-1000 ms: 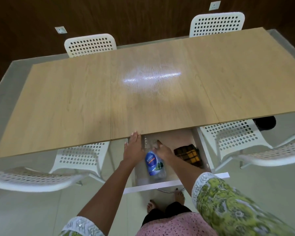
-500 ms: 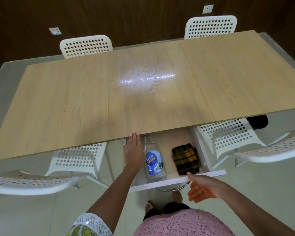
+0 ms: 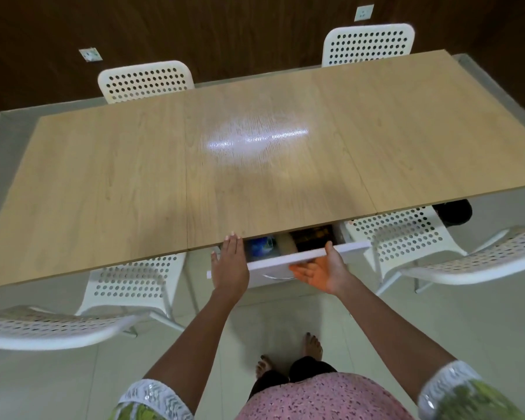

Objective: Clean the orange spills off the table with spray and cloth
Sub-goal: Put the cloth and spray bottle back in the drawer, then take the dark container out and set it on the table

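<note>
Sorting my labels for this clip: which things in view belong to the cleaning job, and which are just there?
Job:
spray bottle, in the drawer
dark cloth, beside it
table
left hand
right hand

Just there:
white chairs
wall sockets

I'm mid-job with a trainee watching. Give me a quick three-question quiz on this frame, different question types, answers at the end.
1. True or false: the drawer under the table is fully shut.
2. Which hand has its palm against the white drawer front? A) left hand B) right hand C) neither
3. Fill in: the spray bottle lies inside the ______.

Key
1. False: a gap remains, showing the bottle's blue label and the dark cloth.
2. B: the right hand's open palm meets the front, while the left hand lies flat at the table edge.
3. drawer
</note>
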